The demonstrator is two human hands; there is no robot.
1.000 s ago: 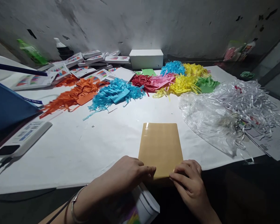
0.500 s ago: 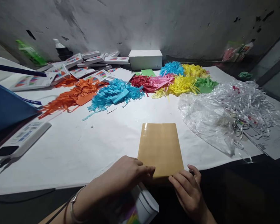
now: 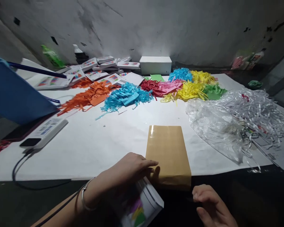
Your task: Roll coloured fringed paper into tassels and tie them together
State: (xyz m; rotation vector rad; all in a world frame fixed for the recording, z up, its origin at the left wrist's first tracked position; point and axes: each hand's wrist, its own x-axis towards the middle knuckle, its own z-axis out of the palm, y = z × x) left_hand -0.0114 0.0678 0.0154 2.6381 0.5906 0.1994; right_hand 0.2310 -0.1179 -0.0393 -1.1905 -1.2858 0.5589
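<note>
Head view: one brown box-shaped package [image 3: 169, 148] lies at the front edge of the white-covered table [image 3: 90, 151], between two bare hands. The left hand [image 3: 132, 165], with one bracelet [image 3: 83, 198] at its wrist, touches the package near its left front corner; one finger stretches over the top face, and I cannot tell whether the others, mostly hidden, press or pinch. The right hand [image 3: 210, 201] is apart from the package, just beside the right front corner, its fingers bent and close together, the thumb set away from them. One white printed carton [image 3: 138, 208] shows partly below the left hand.

Across the table lie fringed paper bundles: two blue bundles [image 3: 126, 97], two yellow bundles [image 3: 191, 91], one dark red bundle [image 3: 153, 86], one pink bundle [image 3: 171, 86], one green bundle [image 3: 214, 92] and two orange patches [image 3: 94, 96], the smaller behind. Farther back stands one white box [image 3: 155, 65], beside overlapping flat printed boxes [image 3: 109, 64] too jumbled to count surely. At right, one clear plastic bag [image 3: 213, 126] touches one tangle of silvery strips [image 3: 257, 107]. At left lies one white power bank [image 3: 47, 132] with one black cable [image 3: 42, 189].
</note>
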